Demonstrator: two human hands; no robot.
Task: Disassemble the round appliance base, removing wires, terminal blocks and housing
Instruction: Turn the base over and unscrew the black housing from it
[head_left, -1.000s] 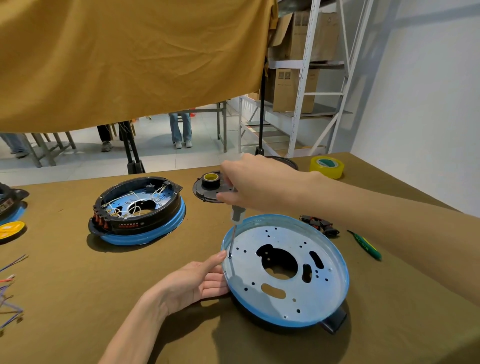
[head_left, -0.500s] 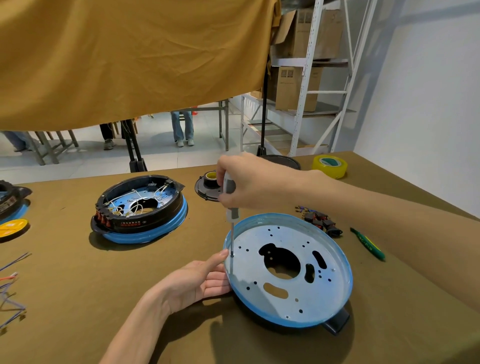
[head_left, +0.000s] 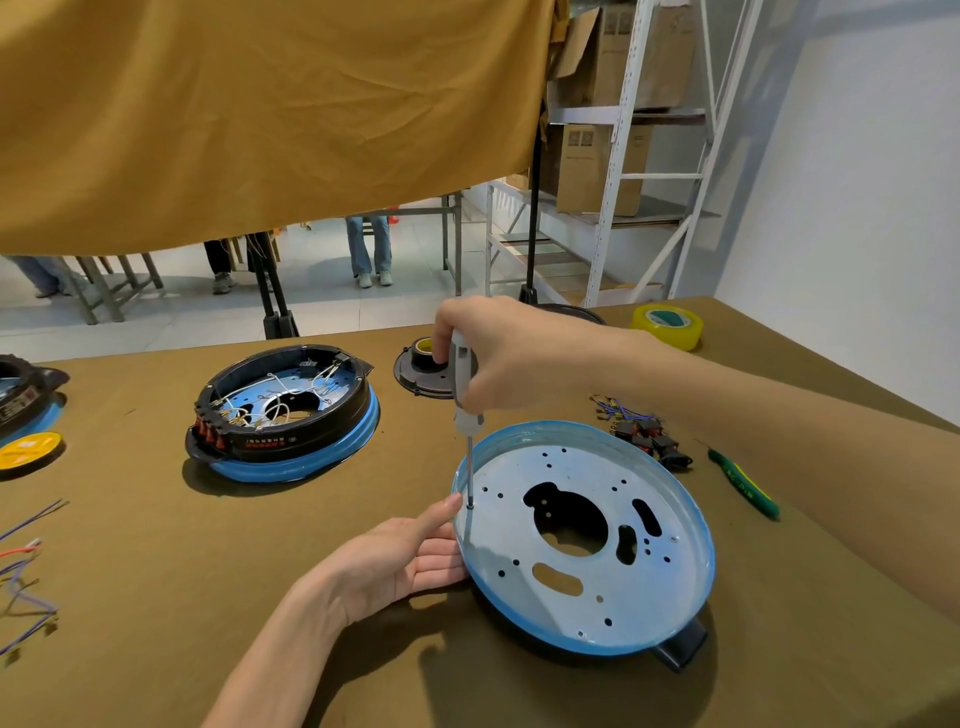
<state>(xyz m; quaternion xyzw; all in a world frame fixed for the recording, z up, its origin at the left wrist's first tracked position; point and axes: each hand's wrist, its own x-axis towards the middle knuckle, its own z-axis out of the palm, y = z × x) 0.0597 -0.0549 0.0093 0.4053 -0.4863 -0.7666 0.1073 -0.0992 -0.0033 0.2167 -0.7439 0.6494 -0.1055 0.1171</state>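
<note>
1. Olive-brown cloth covered the tabletop (head_left: 130, 597), with a mustard curtain (head_left: 260, 114) hanging over its far edge and a white metal shelving rack (head_left: 618, 156) with cardboard boxes behind it.
2. On the near right part of the tabletop lay the round appliance base (head_left: 587, 540), stripped to a pale metal plate with a blue rim, cut-outs and small holes, and a black handle tab at its near edge.
3. At the plate's left rim, the screwdriver (head_left: 466, 395) stood upright, its tip set in a screw hole just inside the rim.
4. Gripping the screwdriver's pale handle from above was the right hand (head_left: 498, 353), fingers curled round it, forearm reaching in over the base from the right.
5. Beside the base's left edge the left hand (head_left: 400, 561) rested on the tabletop, fingers fairly straight against the rim and thumb tip just beside the screwdriver tip.
6. Just beyond the base on the right sat a cluster of black terminal blocks (head_left: 649, 441) with short wires, and beside them a green screwdriver (head_left: 743, 483).
7. Farther left stood a second base (head_left: 285, 410), with black housing and white wires inside.
8. Behind the right hand, partly hidden by it, lay a black round part (head_left: 421, 369); a yellow tape roll (head_left: 667, 325) sat at the far right.
9. Loose coloured wires (head_left: 26, 571) and a yellow disc (head_left: 28, 452) lay at the left edge.
</note>
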